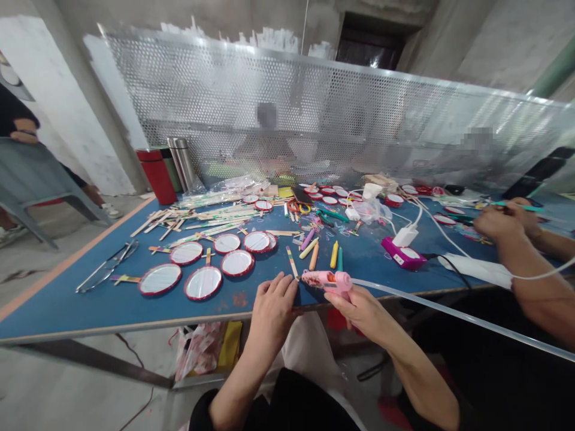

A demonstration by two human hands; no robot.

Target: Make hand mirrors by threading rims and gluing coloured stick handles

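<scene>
A pink glue gun point(330, 281) with a long clear glue stick point(431, 308) in its back is in my right hand point(359, 308), the fingers wrapped round its handle. Its nozzle points left, close to the lower end of a striped wooden stick point(291, 260) on the table. My left hand point(274, 305) rests at the front edge beside that stick end, its fingers together and bent; what lies under them is hidden. Red-rimmed round mirrors point(203, 282), some with coloured stick handles, lie to the left. Yellow, orange and teal crayon-like sticks point(334, 254) lie beyond the gun.
Wooden sticks point(211, 216), spectacles point(108, 266) and flasks point(157, 173) are on the left of the blue table point(135, 311). A purple power block point(403, 254) with white cables sits on the right, near another person's hands point(501, 221). A perforated metal screen point(305, 114) stands behind.
</scene>
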